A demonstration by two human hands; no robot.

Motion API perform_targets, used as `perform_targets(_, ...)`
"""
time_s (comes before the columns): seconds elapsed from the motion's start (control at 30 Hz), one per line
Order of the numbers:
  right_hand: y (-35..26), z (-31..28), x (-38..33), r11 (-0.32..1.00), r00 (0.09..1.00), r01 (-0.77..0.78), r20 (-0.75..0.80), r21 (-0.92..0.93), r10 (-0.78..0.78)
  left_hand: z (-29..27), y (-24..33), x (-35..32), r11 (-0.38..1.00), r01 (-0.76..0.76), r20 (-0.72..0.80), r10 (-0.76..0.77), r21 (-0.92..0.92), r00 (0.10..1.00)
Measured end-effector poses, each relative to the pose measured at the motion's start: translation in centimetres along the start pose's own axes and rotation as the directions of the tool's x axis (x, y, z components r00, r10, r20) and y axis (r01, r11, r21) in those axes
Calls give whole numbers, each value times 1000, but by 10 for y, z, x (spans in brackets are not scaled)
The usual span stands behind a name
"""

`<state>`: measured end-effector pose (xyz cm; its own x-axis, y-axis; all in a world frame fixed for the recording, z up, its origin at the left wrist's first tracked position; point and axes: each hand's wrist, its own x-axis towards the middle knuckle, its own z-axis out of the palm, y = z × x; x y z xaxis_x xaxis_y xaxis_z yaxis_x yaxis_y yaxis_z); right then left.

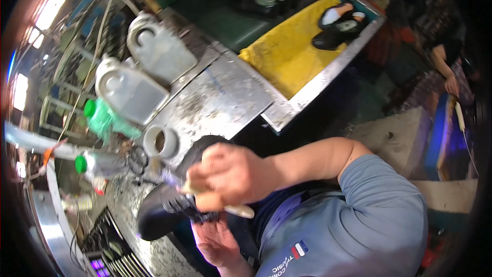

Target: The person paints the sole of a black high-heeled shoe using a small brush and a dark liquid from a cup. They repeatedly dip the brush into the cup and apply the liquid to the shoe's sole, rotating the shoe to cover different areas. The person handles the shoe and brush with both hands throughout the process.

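Note:
A black shoe (160, 209) with straps or laces across its upper is held above the worktable's near edge. My left hand (215, 238) grips it from below, palm up, its fingertips hidden behind the shoe. Over the shoe, my right hand (228, 174) is closed round a slim tool with a pale handle (240, 211); its working end is blurred, so its kind cannot be told. Just beyond my right hand is another dark, rounded shape (207, 142), perhaps a second shoe. Close by stands a white cup (161, 141) with brownish contents.
Two translucent jugs (130, 95) stand at the metal worktable's (220, 95) far left, beside green-capped bottles (100, 164). Black shoes (328, 38) rest on a yellow-lined tray (287, 54); more shoes lie on a dark green surface beyond. Another person's hand (451, 84) shows at right, near a blue board (442, 136).

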<state>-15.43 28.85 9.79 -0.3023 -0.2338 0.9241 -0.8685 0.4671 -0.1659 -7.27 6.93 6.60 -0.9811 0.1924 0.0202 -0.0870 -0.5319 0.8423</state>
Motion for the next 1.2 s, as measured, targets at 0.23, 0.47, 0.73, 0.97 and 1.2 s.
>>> perform_targets(0.23,-60,86,-28,980,974,146,153,135,-166,-61,19,-10,861,-37,-187,-67,-507,980)
perform_targets(0.47,-5,41,24,910,954,-221,273,349,127,-109,9,-56,971,-84,-359,-3,-226,933)
perform_targets(0.73,106,61,81,814,636,-547,535,-196,557,-136,-22,-110,890,43,-282,-189,-455,941)
perform_targets(0.97,149,137,66,823,511,-406,648,-397,565,-123,-39,-109,830,121,-177,-254,-544,951)
perform_targets(1.2,135,128,84,859,704,-445,495,-252,509,-163,-61,-141,909,166,-163,-244,-383,956)
